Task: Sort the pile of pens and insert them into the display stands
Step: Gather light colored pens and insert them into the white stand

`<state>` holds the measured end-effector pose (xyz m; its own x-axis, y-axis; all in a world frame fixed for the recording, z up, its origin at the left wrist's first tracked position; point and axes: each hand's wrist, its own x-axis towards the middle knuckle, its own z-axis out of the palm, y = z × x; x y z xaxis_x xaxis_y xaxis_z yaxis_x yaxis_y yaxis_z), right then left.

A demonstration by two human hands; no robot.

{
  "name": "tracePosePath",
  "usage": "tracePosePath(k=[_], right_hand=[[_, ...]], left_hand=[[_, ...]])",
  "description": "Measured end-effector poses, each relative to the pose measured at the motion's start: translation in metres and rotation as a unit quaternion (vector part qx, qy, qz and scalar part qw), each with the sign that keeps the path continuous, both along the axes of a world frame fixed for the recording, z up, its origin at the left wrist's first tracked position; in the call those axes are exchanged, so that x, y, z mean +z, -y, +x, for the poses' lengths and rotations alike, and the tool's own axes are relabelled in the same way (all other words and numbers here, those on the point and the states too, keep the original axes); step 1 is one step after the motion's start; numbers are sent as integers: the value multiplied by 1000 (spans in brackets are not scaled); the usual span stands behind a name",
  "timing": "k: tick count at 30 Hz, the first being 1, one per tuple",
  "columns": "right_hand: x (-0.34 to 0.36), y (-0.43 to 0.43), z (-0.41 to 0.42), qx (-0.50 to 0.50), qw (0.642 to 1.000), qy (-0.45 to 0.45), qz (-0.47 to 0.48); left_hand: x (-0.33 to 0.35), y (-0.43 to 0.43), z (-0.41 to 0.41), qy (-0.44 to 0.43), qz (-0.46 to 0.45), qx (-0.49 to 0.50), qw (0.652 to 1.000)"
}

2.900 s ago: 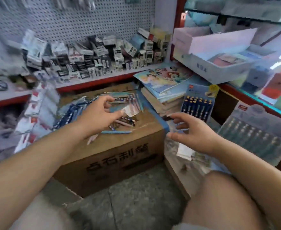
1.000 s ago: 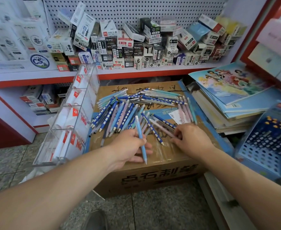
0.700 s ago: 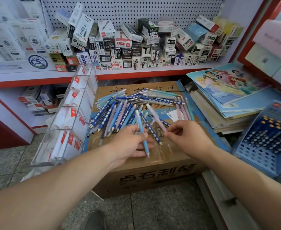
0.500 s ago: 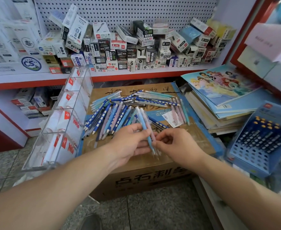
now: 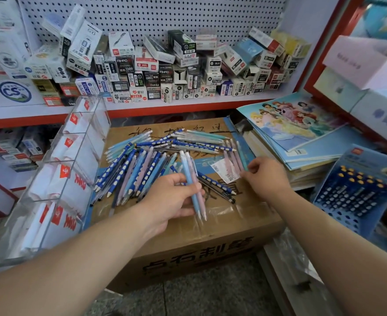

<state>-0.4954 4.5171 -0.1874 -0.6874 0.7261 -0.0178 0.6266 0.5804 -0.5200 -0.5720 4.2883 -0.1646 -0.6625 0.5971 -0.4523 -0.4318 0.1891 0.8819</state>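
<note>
A pile of pens (image 5: 156, 153), dark blue with white dots, light blue, pink and teal, lies spread on a cardboard box (image 5: 188, 247). My left hand (image 5: 172, 201) grips two pens, a light blue one (image 5: 191, 185) and a pink one beside it, tips toward me. My right hand (image 5: 265, 179) reaches to the pink pens (image 5: 232, 158) at the pile's right end, fingers curled over them by a white label (image 5: 224, 169). A blue display stand (image 5: 352, 192) with a grid of holes and several pens in it leans at the right.
A clear acrylic tiered rack (image 5: 58, 179) with white packets stands left of the box. A shelf (image 5: 165, 103) behind carries many small refill boxes under a pegboard. A stack of notebooks (image 5: 297, 131) lies right of the box. Tiled floor is below.
My right hand passed a pink pen into my left hand, which now holds two pens, then moved right to the pink pens at the pile's edge. The view shifted slightly.
</note>
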Motion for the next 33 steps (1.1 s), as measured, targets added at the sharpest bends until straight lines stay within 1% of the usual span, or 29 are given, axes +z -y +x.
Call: tracePosePath(k=[5,10,13,18,21,25,27,31,33], right_hand=[[-6,-7,-8,-8,999,-7,-38],[-8,-10,-9,-27,991,-35,-123],[-7,-13,-10,-50,987,-40,-148],[-11,-15,-11,-57,987,-38,-147],[-12,-16,-12,-70,990,-35,-117],[-11,-12,-14,-64,994,-32,-83],[-11,-11,-18,-65,993,-29,-90],[-5,-10,-23,-71,988,-13,-135],[-1,-9,-21,-64,988,1,-140]], left_hand=[[-2,-1,3,4,-6,-17,1000],[-4,-3,3,-1,-15,-25,1000],[-3,-5,4,1,-16,-31,999],[-2,-5,5,7,-14,-33,999],[-2,-4,5,5,-15,-35,999],[-2,-2,5,3,-17,-38,999],[-3,-2,4,0,-18,-39,999],[-3,-1,3,1,-19,-39,999],[-3,-1,3,3,-19,-40,999]])
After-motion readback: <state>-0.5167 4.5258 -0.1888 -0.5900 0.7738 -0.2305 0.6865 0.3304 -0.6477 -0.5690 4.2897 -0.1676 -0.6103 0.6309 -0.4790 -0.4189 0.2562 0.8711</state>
